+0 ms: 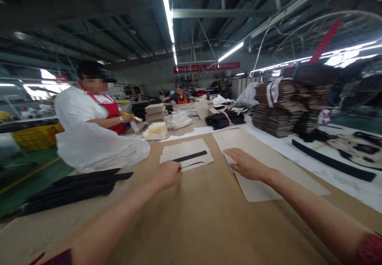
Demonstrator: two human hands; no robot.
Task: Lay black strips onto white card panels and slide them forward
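Observation:
My left hand (168, 174) is closed in a pinch at the near edge of a small pale sheet (182, 147). A wide black strip (192, 155) and a thin, slightly curved black strip (193, 164) lie across that sheet. The thin strip's left end runs to my fingertips; the exact grip is partly hidden. To the right, a large pale board (268, 181) with rounded corners rests on the brown tabletop (191, 225). My right hand (247, 165) lies on its left edge, fingers stretched out and holding nothing.
Black strips (80, 187) and a plastic bag (101, 147) lie left. Tied stacks of brown pieces (277, 106) and a long black strip (331, 161) are right. A yellowish block (155, 131) and black bundle (225, 118) lie ahead. A co-worker (95, 106) stands left; another sits farther back.

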